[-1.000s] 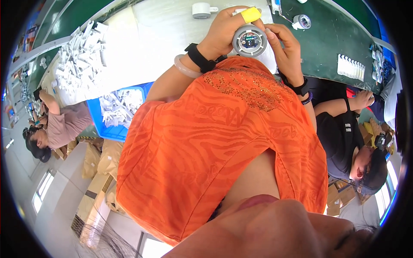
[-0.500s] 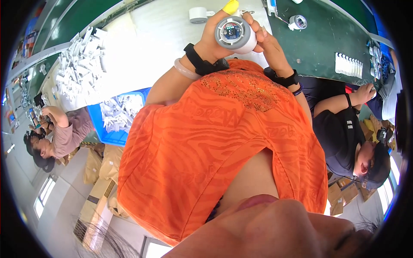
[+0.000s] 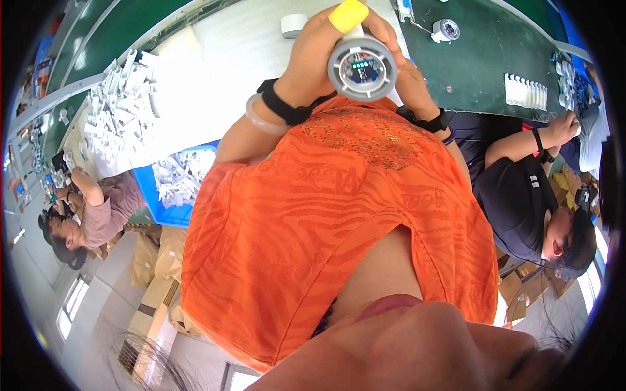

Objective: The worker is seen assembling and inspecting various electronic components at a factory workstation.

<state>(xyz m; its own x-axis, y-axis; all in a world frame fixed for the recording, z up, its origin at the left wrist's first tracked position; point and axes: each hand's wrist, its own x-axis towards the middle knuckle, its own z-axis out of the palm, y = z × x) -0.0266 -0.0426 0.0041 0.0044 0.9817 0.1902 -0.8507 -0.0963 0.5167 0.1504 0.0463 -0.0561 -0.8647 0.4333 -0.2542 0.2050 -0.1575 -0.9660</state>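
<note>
Held up in front of my chest is a round white housing with a grey ring (image 3: 362, 40); inside its open face sits a dark circuit board with small lit green spots. My left hand (image 3: 312, 65), with yellow tape around its thumb, is closed on the near-left side and top of this housing. On its right side my right hand (image 3: 407, 75) also grips it, its fingers partly hidden behind the housing and the left hand. A short white cylindrical part (image 3: 293, 25) lies on the white table top beyond my left hand.
A heap of white plastic parts (image 3: 120, 107) covers the left of the table, beside a blue bin (image 3: 145, 186) of similar parts. On the green mat (image 3: 479, 62) at right lie a wired round unit (image 3: 446, 30) and a row of small white pieces (image 3: 525, 92). Co-workers sit on both sides.
The housing has moved slightly down and right, its open face tilted more toward me, and green spots now show brighter. My left hand has come nearer, its taped thumb now over the top.
</note>
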